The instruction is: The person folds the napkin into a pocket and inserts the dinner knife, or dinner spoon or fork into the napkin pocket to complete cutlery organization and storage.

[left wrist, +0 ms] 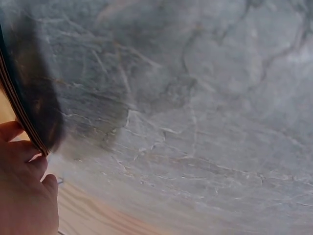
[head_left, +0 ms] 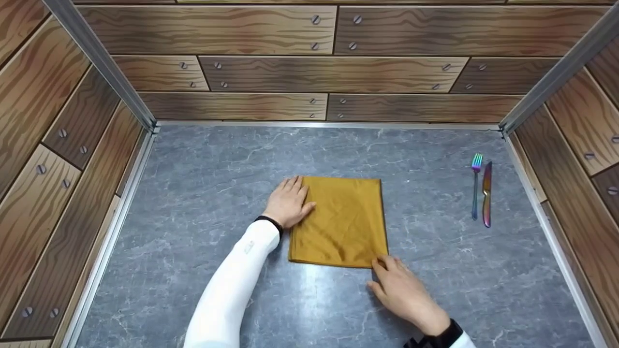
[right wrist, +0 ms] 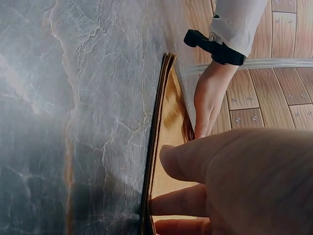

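Note:
A golden-brown cloth (head_left: 341, 220), folded into layers and roughly square, lies at the middle of the table; it looks like a napkin. My left hand (head_left: 287, 202) rests on its left edge, fingers pointing away and the thumb over the fabric. At the near right corner, the fingertips of my right hand (head_left: 401, 292) touch the cloth, with the thumb held apart, off its near edge. Stacked layers of the cloth (right wrist: 171, 117) show along its edge in the right wrist view. In the left wrist view, the left hand's fingers (left wrist: 30, 152) meet the layered edge.
To the right, a rainbow-coloured fork (head_left: 476, 186) and a matching knife (head_left: 487, 193) lie side by side. The grey marbled table (head_left: 217, 159) is enclosed at the back and sides by wood-patterned panels (head_left: 271, 75) with metal edging.

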The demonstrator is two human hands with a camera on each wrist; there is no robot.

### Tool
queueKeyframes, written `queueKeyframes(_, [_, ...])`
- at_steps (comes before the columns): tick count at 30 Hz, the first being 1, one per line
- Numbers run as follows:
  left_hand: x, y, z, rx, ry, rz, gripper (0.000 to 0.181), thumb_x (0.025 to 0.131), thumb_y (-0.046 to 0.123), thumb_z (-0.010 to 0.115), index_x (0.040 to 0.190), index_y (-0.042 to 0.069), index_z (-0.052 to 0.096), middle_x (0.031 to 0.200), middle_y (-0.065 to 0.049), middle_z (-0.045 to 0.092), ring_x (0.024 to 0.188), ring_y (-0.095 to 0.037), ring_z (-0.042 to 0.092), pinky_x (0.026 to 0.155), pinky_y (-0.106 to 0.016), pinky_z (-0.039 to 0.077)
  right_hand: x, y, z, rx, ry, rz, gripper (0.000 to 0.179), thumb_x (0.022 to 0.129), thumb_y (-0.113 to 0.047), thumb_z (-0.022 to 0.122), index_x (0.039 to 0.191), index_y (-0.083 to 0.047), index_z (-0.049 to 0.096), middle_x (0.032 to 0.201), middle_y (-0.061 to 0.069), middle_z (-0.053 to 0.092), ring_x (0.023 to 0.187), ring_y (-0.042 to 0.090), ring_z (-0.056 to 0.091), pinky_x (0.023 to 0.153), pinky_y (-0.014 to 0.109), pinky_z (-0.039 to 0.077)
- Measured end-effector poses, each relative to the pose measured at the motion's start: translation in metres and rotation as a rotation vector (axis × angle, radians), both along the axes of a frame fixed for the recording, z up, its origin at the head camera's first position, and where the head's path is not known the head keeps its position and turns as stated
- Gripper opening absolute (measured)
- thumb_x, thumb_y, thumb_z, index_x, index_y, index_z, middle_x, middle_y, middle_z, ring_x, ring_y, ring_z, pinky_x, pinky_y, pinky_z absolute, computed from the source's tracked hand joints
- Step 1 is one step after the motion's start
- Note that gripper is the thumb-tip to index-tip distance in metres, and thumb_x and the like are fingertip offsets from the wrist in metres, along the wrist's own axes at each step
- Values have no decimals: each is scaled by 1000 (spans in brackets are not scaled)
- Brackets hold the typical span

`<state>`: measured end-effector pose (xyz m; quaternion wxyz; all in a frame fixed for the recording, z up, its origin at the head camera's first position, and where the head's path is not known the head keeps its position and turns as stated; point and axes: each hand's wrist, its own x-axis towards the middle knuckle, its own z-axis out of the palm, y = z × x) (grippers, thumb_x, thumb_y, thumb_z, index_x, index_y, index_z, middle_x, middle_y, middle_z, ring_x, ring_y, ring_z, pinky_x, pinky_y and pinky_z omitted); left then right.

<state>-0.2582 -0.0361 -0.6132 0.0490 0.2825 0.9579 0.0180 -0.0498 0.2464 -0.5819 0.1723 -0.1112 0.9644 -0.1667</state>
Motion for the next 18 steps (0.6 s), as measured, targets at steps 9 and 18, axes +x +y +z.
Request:
queueKeyframes(9, [-4,-3,1,-50,39,-1,69,107,58,33,152,8,48,162,-16,37,151,-32,29,124,-45,18,4,-2,-3,11,-2,-19,62,104,-40,59,149,3,50,149,26,43,141,54,35,115,62,31])
queueKeyframes(18, [0,-14,2,-40,66,26,68,107,57,35,149,6,52,157,-18,44,147,-34,36,123,-46,22,-3,4,-9,55,128,27,62,106,-41,55,146,6,51,150,26,45,146,43,34,122,56,20])
